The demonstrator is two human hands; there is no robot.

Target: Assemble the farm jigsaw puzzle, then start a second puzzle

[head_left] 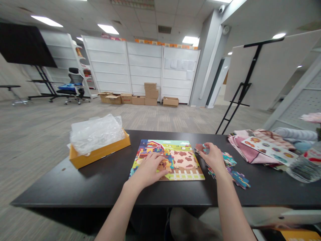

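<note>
A farm-scene jigsaw puzzle [185, 159] with a red barn, a spotted cow and a white fence lies on the black table. My left hand [148, 169] rests on its left half, fingers spread, covering part of the picture. Just off the puzzle's right edge, my right hand [212, 156] is closed on a brownish puzzle piece [200, 147] at the fingertips. Loose puzzle pieces [239, 179] in blue and teal lie around and beyond my right wrist, some hidden under the forearm.
A yellow box [102, 155] filled with clear plastic wrap [96, 134] sits at the left. Folded cloths [242, 154], a sticker sheet [268, 150] and a clear plastic container [304, 167] crowd the right end. The table's front edge [112, 205] runs below my forearms.
</note>
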